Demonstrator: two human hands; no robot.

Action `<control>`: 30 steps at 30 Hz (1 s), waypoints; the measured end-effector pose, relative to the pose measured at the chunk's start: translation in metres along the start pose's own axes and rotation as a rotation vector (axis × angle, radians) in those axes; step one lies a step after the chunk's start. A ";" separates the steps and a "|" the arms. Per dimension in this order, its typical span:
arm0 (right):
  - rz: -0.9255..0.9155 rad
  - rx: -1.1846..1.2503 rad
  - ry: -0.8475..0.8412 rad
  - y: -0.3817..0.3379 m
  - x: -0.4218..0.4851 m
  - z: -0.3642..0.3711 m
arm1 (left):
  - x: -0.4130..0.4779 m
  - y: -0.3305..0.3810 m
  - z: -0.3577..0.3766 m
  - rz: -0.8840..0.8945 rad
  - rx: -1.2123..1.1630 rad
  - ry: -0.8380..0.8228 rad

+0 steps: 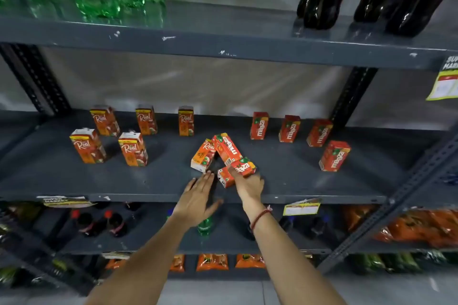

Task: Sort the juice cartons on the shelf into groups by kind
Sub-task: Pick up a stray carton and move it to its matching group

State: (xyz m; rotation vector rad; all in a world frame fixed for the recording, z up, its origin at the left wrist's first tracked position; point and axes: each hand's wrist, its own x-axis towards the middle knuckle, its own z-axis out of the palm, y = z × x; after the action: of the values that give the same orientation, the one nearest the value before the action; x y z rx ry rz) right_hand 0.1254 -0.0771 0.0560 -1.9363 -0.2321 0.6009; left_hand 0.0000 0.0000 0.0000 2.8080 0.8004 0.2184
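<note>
Running across the view, the grey shelf point(62, 178) carries two sorted groups: five upright Real cartons point(132, 148) toward nine o'clock and four upright Maaza cartons point(334, 156) toward three o'clock. At the centre lies a small unsorted pile, with one Real carton point(203, 157) tipped over and one Maaza carton point(226, 148) leaning on it. The right hand point(249, 184) is closed over a third Maaza carton point(236, 172) at the pile's five o'clock edge. The left hand point(198, 199) hovers flat and spread, holding nothing, just below the tipped Real carton. These small cartons look light and stiff-sided, yet likely dent if squeezed; pinching across the broad faces should serve best.
</note>
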 end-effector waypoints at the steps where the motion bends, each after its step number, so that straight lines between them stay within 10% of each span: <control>1: 0.022 -0.019 -0.004 -0.002 0.003 0.003 | 0.003 0.000 0.002 -0.005 0.008 0.000; 11: 0.169 -0.200 -0.072 -0.007 0.029 0.012 | 0.008 -0.003 0.011 0.045 0.070 0.022; 30: -0.149 0.087 -0.465 0.016 0.003 -0.020 | -0.004 -0.001 0.008 0.155 0.160 0.006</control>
State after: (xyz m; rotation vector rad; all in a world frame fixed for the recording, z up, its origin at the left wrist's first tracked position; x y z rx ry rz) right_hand 0.1361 -0.0985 0.0474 -1.6573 -0.6266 0.9394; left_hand -0.0024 -0.0025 -0.0087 3.0250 0.6273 0.1960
